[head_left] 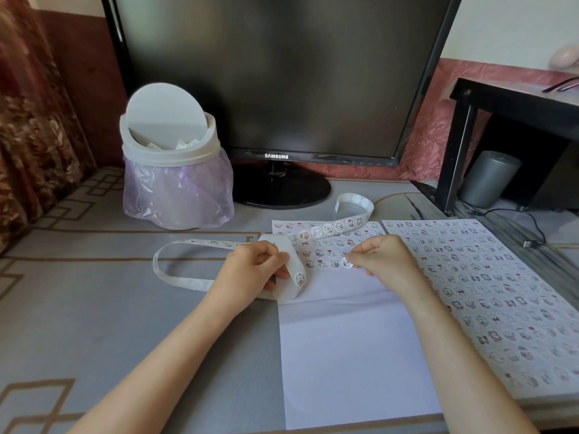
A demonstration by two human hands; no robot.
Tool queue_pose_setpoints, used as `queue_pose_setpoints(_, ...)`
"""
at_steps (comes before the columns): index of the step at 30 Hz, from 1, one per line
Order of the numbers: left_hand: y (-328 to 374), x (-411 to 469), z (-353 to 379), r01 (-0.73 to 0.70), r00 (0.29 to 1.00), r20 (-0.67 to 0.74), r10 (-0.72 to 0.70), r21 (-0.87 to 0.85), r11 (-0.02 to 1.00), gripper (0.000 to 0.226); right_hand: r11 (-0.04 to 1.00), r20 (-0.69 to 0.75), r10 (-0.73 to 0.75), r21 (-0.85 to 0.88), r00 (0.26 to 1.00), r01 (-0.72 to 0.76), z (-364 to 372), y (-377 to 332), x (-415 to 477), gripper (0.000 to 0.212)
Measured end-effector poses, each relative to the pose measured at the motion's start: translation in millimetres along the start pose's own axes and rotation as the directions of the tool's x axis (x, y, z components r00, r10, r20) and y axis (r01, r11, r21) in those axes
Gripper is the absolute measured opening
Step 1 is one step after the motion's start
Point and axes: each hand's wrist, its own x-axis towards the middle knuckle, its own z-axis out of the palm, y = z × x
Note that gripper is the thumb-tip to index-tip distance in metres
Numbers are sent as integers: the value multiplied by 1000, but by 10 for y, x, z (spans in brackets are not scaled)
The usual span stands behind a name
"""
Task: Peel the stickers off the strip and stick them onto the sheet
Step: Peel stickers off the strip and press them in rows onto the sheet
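A long white sticker strip (188,281) loops across the table, curling left and back toward the monitor, with cartoon stickers on its far stretch. My left hand (250,270) pinches the strip where it bends, one sticker showing just below my fingers. My right hand (383,255) presses a round sticker (347,263) onto the white sheet (351,346) with its fingertips. The sheet's upper part holds several rows of stickers; its lower part is bare.
A stack of sticker-covered sheets (488,296) lies to the right. A white swing-lid bin (170,158) with a purple bag stands at back left, beside a black monitor (282,76). A black shelf (513,101) and a cable are at right.
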Motion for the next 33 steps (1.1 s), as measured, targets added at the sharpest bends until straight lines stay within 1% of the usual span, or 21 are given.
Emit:
queue_pose_setpoints(8,10,-5,4,0,1000,0,0,5,1000,23,994,-44,-29,-108,999,24,35,38,40,19)
queue_pose_setpoints(14,5,-3,5,-8,1000,4,8,18,1000,23,985,-57,-69,-162,996,59,52,58,42,18)
queue_pose_setpoints(19,-2,-1,5,-9,1000,4,9,22,1000,23,988,-41,-72,-137,997,66,37,101,66,15)
queue_pose_setpoints(26,8,3,10,7,1000,-1,-7,7,1000,24,989,-56,-66,-137,996,58,3,186,140,21)
queue_pose_setpoints(28,7,-1,8,5,1000,-1,-5,11,1000,24,991,-55,-66,-118,996,59,10,176,135,18)
queue_pose_setpoints(30,8,-4,5,3,1000,0,-3,11,1000,24,993,-64,-62,-102,996,55,32,161,129,21)
queue_pose_setpoints(33,17,-3,10,2,1000,-2,-1,6,1000,25,985,-71,-65,-163,995,53,61,163,139,26)
